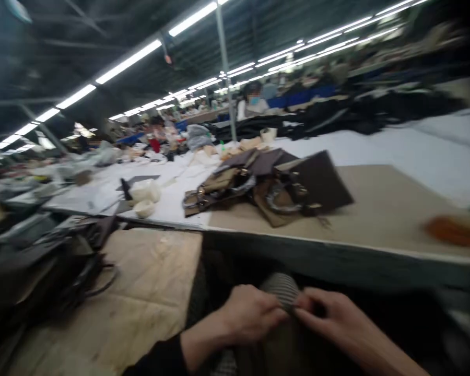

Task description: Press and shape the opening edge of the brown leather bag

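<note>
Low in the view, my left hand (pixel 253 316) and my right hand (pixel 331 316) come close together over my lap. Both are closed, with thumbs and fingertips pinching the upper edge of a dark brown piece of material (pixel 282 347). The piece hangs down between the hands, and blur and shadow hide its lower part. Just beyond the fingertips shows a striped cloth (pixel 282 287), seemingly clothing over a knee. Whether anything small sits between the fingers cannot be made out.
Brown handbags (pixel 274 183) with wrapped handles lie piled on a tan sheet (pixel 376 209) across the table. Cream-coloured rolls (pixel 144 198) stand left of them. Dark bags (pixel 62 271) rest on a tan board (pixel 149 277). An orange object (pixel 454 230) is blurred at right. People work farther back.
</note>
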